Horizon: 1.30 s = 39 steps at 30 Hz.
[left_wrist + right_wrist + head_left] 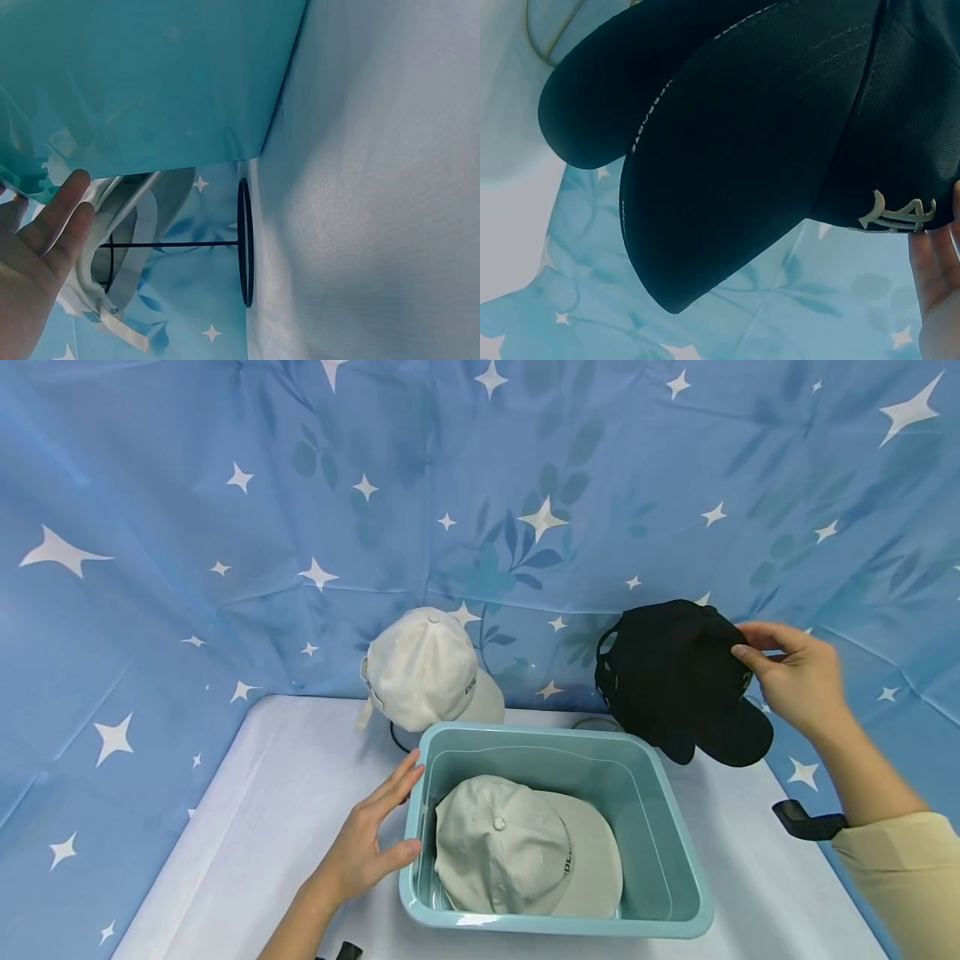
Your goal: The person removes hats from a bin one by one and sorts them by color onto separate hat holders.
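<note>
My right hand point(798, 672) pinches the crown of a black baseball cap point(686, 652) near its front, thumb on the near side. Light embroidered lettering point(900, 212) shows beside the fingertips in the right wrist view. A second black brim point(592, 97) shows beside the cap's own brim. With fingers spread and fairly straight, my left hand point(371, 839) lies along the left wall of a teal plastic bin point(682, 860), fingertips at the rim. Inside the bin is an off-white baseball cap point(502, 843), crown up, brim to the right.
Behind the bin, a white baseball cap point(423, 668) sits on a black wire stand point(244, 244). A wire ring point(596, 724) shows on the white table point(202, 827) below the black cap. Blue star-patterned cloth point(375, 543) hangs close behind.
</note>
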Tool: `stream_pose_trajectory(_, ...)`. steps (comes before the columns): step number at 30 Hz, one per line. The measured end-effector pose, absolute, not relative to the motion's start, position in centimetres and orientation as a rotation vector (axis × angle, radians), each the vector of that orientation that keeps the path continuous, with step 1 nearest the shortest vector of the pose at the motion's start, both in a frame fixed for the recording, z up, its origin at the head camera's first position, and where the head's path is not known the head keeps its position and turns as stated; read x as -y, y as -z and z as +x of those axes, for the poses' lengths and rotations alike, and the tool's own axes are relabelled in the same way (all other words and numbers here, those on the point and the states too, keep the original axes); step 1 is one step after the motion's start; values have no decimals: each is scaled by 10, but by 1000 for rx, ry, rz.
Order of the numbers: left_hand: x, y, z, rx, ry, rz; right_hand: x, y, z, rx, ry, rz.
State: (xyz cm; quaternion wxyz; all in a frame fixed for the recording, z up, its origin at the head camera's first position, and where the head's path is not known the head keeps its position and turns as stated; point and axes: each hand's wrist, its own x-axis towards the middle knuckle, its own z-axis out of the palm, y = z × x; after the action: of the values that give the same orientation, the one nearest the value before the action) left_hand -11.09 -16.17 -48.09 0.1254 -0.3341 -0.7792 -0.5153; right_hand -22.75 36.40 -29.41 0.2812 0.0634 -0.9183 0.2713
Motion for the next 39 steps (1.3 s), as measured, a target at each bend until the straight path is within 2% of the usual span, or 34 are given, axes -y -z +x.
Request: stream_pose_trajectory(39,161,482,-112,2251,1523,-979,-380,346,-252,2491,-822,155)
